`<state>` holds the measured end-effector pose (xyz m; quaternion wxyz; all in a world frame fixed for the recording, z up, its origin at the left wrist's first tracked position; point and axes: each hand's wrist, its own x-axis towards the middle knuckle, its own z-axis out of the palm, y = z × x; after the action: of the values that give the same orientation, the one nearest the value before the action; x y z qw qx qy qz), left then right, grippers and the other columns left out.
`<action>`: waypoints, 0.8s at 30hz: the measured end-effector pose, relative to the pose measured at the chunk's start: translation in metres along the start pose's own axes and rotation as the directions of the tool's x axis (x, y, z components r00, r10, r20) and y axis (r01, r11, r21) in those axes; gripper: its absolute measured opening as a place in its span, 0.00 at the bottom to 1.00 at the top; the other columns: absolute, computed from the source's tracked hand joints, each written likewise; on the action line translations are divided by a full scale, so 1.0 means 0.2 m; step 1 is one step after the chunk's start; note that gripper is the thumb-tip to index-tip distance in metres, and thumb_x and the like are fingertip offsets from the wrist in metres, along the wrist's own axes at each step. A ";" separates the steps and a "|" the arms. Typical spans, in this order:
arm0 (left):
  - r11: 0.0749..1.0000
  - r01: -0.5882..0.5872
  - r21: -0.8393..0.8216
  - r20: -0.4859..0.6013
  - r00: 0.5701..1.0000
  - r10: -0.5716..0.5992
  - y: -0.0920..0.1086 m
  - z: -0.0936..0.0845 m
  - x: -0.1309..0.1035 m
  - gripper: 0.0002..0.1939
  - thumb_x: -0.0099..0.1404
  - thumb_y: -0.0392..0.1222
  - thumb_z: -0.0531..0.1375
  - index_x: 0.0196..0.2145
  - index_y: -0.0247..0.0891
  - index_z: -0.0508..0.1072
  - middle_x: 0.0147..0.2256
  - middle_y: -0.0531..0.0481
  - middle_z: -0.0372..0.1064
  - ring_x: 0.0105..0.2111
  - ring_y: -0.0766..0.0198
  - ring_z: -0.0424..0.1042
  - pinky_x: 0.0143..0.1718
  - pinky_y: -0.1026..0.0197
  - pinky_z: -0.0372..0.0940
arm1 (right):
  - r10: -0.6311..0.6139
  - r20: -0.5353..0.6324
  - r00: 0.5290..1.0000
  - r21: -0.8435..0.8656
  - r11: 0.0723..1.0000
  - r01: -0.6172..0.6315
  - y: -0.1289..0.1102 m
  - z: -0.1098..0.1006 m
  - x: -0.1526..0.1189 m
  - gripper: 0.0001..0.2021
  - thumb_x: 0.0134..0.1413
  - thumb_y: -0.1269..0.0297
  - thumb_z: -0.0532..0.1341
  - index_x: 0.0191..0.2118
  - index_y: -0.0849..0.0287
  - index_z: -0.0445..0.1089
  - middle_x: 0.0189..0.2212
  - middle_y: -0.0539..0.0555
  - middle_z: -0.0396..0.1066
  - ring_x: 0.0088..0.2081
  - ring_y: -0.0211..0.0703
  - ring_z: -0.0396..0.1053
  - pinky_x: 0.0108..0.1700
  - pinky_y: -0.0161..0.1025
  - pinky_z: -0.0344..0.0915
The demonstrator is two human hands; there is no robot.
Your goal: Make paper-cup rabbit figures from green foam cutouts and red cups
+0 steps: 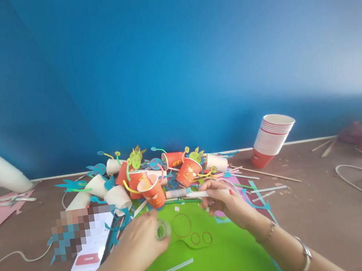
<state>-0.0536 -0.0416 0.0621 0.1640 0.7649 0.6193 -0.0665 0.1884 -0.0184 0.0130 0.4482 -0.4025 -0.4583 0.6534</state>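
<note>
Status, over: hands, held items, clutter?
Left hand has a clear tape roll. Right hand grips a white pen above green sheet with drawn circles. Paper cups crowd the sheet's far edge.

You've got a broad, plain blue wall [158, 67] across the back, filling over half your view. It's deep blue on your L and in the ctr, then goes paler, almost lavender, toward your R, w/ a soft sheen [332, 38] there. Faint diag. tone changes cross the upper L, & the far top R corner is dark. Below it you've a brown tabletop [313, 211], approx. wood-toned, its back edge right by the wall. A thin whitish strip [313, 140] runs horiz. where they meet. Light on your R looks soft & diffuse.
</note>
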 end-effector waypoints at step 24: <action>0.870 -0.390 0.301 -0.421 0.765 0.488 -0.05 0.43 -0.06 0.18 0.65 0.45 0.57 0.51 0.39 0.70 0.50 0.43 0.71 0.50 0.52 0.70 0.49 0.52 0.67 | 0.258 -0.241 0.936 0.335 0.927 -0.170 0.15 0.11 -0.04 0.12 0.48 0.55 0.66 0.33 0.60 0.72 0.21 0.50 0.72 0.23 0.35 0.67 0.24 0.29 0.60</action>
<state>-0.0580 -0.0792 -0.0175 -0.0612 0.8927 0.4334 0.1069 0.1629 -0.0364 -0.0085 0.4913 -0.4638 -0.2352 0.6987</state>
